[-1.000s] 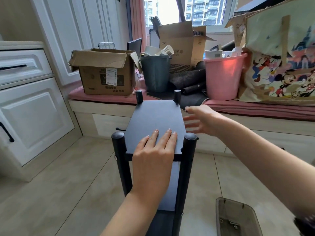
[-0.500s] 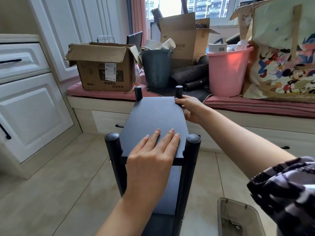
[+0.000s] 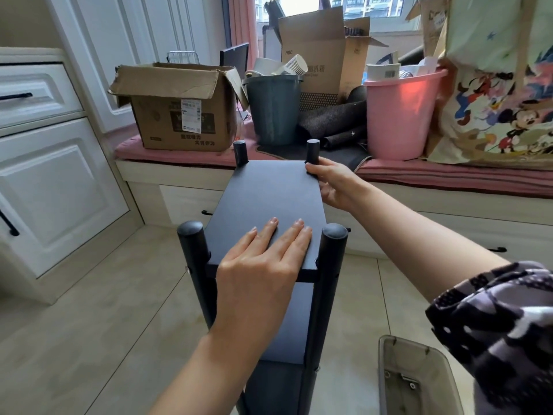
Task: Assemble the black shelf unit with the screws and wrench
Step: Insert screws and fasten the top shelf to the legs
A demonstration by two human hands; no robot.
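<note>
On the cushioned window bench an open cardboard box point(image 3: 179, 110) hides its contents, a grey bucket point(image 3: 273, 110) holds paper cups, and a pink bucket point(image 3: 399, 116) holds white packaging. A translucent plastic bin point(image 3: 419, 381) on the tiled floor contains small metal fittings. The black shelf unit point(image 3: 263, 199) stands just in front of the bench, with matte flat boards and round posts. The left hand point(image 3: 263, 265) lies flat, fingers straight, on the top board; the right hand point(image 3: 332, 184) curls around the far right post
</note>
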